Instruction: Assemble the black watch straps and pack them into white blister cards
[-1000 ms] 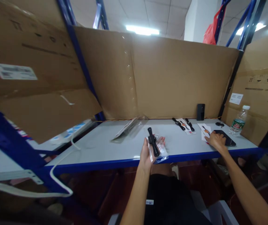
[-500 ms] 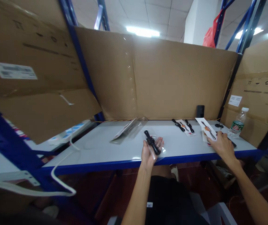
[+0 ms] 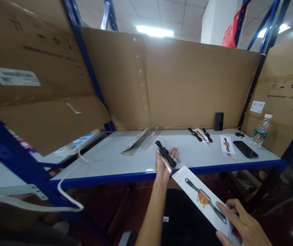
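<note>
My left hand (image 3: pixel 161 169), palm up above the table's front edge, holds a black spokeshave (image 3: pixel 165 154) in a clear plastic bag (image 3: pixel 170 168). In my right hand (image 3: pixel 245 222) is a white printed card (image 3: pixel 187 175) picturing a spokeshave with an orange middle. The card slants across my lap, its far end near the bag's lower end; I cannot tell whether they touch. Two more black spokeshaves, one on the left (image 3: pixel 194 135) and one on the right (image 3: pixel 207 135), lie on the table beside a printed card (image 3: pixel 204 140). Another card (image 3: pixel 227 154) lies farther right.
A phone (image 3: pixel 246 149), keys (image 3: pixel 239 134) and a water bottle (image 3: pixel 260 131) are at the table's right. A dark upright device (image 3: pixel 219 121) stands at the back. Clear plastic packets (image 3: pixel 137 140) lie left of centre. Cardboard walls (image 3: pixel 187 85) enclose the table (image 3: pixel 102 160).
My right hand has taken a card from the table's right side and brought it left and down, over my lap. The phone and another card now show there. My left hand keeps the bagged spokeshave.
</note>
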A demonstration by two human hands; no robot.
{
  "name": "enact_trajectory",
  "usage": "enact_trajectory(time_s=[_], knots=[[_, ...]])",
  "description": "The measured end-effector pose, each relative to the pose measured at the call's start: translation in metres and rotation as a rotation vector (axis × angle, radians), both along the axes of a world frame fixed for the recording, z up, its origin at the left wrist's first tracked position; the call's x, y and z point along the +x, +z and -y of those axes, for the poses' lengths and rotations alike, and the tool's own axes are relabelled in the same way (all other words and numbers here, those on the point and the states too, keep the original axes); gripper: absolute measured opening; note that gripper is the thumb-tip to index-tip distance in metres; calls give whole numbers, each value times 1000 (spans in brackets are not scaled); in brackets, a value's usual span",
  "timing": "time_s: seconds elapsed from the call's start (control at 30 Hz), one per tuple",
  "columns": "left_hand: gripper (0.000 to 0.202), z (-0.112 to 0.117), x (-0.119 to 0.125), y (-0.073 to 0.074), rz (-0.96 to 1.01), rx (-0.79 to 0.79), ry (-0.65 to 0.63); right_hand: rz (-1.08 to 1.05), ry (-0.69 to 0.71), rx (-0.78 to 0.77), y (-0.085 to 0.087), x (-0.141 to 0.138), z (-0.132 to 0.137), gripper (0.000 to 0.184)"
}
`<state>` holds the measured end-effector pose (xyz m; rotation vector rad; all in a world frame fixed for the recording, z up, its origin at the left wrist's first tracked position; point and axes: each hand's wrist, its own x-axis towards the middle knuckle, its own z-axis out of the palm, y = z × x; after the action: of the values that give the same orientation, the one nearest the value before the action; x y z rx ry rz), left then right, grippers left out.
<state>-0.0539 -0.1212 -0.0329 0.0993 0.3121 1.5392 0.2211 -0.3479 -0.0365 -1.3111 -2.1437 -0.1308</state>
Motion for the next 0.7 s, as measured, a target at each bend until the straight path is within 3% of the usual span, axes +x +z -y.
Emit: enact_trajectory(time_s=[0.2, 0.33, 0.47, 0.7], knots=[[44, 2, 2, 4, -13, -13, 23, 31, -38, 72, 0, -6, -5, 48], [47, -1, 4, 2, -40, -21, 35, 53, -19, 25, -2, -8, -4, 51], [46, -2, 5, 0, -61, -1, 22, -20, 15, -112, 4, -9, -4, 48], [43, -2, 1, -5, -50, 58, -14, -201, 35, -495, 31, -14, -6, 37]])
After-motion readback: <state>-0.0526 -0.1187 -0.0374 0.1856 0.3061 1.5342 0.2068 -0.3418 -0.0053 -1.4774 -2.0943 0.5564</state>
